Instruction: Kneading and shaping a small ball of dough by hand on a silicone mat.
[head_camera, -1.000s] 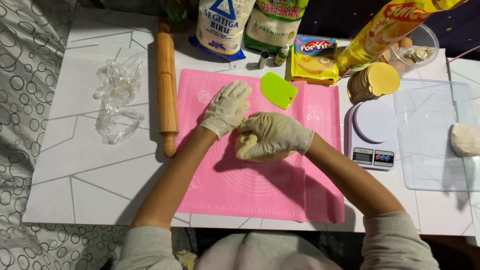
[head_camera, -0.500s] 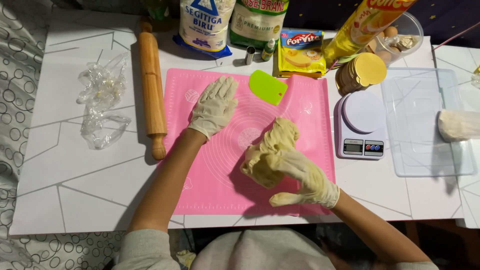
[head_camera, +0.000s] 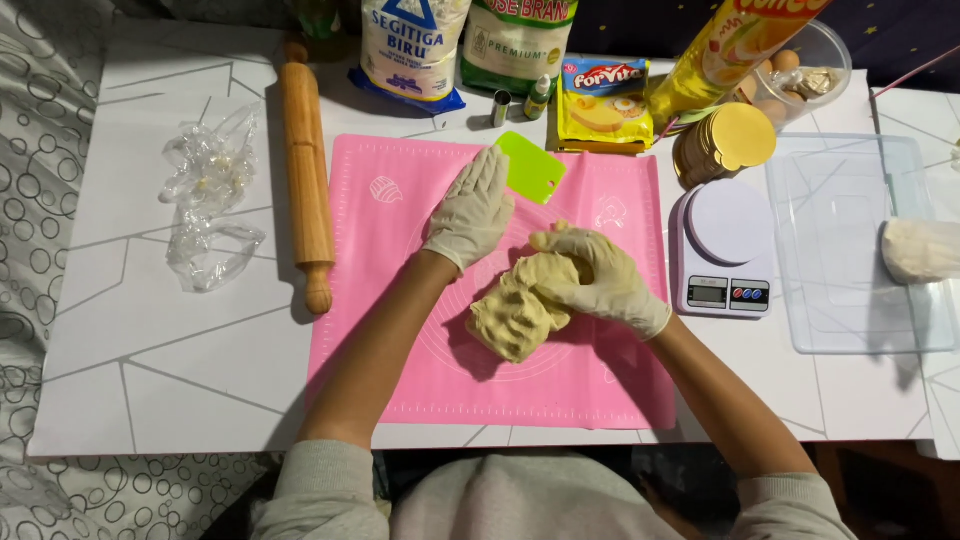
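From here I see open pink mat (head_camera: 400, 340) left of the dough (head_camera: 515, 310) and below it, toward the near edge. Just above the dough my left hand (head_camera: 472, 212) and a green scraper (head_camera: 530, 167) block the way. Right of the dough sits a scale (head_camera: 722, 250); well left, past the mat, a rolling pin (head_camera: 305, 170) bars the bench (head_camera: 150, 350).

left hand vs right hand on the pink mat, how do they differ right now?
The left hand lies flat and open on the pink mat, holding nothing; the right hand curls over the lump of dough in a grip. The left hand's fingers point away, toward the green scraper; the right hand's point sideways across the dough. Both wear pale gloves.
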